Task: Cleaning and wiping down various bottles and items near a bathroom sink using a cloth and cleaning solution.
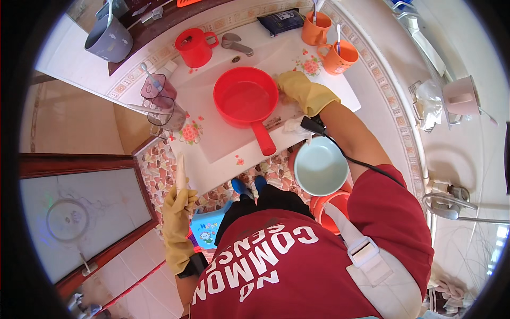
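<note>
A yellow rubber glove covers my right hand (307, 91), which is at the right side of a red dipper (245, 95) over the white washbasin (218, 149). Its fingertips meet or pass behind the dipper's rim, so their grip is hidden. The dipper's handle points toward me, across the basin's front edge. Lower left, my gloved left hand (179, 204) is closed around a slim whitish stick-like object (181, 169) held upright beside the basin. Next to my right wrist are a crumpled white item (296, 126) and a black plug-like piece (313, 125) on a cord.
Along the basin's back stand a red mug (194, 47), the faucet (237, 44), a dark packet (281, 21) and orange cups (340, 56) with toothbrushes. Clear cups (166, 112) stand at left. A pale blue basin (321, 166) sits below right; a glass-paneled door (85, 212) is left.
</note>
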The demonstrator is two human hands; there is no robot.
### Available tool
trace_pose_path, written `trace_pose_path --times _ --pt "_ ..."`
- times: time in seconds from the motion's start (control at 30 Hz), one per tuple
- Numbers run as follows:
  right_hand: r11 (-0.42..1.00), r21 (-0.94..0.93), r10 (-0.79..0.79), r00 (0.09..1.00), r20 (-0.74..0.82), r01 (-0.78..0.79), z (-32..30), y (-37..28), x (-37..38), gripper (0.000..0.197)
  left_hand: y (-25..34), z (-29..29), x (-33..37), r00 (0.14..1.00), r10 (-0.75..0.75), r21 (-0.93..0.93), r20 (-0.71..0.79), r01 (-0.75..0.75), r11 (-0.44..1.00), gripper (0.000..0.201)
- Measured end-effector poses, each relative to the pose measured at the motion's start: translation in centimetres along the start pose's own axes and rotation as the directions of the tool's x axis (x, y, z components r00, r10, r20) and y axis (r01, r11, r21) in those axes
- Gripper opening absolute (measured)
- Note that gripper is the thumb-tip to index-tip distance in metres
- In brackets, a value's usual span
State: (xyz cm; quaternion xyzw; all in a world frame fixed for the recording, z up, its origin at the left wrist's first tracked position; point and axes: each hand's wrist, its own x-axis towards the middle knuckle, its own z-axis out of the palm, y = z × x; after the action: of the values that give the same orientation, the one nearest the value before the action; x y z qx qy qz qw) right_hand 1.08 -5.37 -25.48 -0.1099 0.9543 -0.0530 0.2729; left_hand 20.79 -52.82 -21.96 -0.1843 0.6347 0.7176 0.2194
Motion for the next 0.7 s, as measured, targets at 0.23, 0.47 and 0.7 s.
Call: trace_pose_path --times 0.23,0.47,0.7 --pt "0.995 0.057 -0.051 0.931 -0.362 0.076 -0.1 6.6 -0.7 0.033 0.8 1.1 -0.6 1.000 -0.013 -0.034 -0.003 0.013 0.999 0.048" --pt "0.354 0.895 -0.014 0.958 -0.287 0.273 -3.7 5.1 -7.0 0.049 1.8 2.3 0.4 1.000 0.000 -0.022 0.022 0.000 1.000 0.049" --pt "0.114 0.919 -0.102 0.925 -0.367 0.377 -5.3 -4.7 -11.8 0.040 1.7 5.7 1.7 0.992 0.044 -0.169 0.115 -0.024 0.985 0.045"
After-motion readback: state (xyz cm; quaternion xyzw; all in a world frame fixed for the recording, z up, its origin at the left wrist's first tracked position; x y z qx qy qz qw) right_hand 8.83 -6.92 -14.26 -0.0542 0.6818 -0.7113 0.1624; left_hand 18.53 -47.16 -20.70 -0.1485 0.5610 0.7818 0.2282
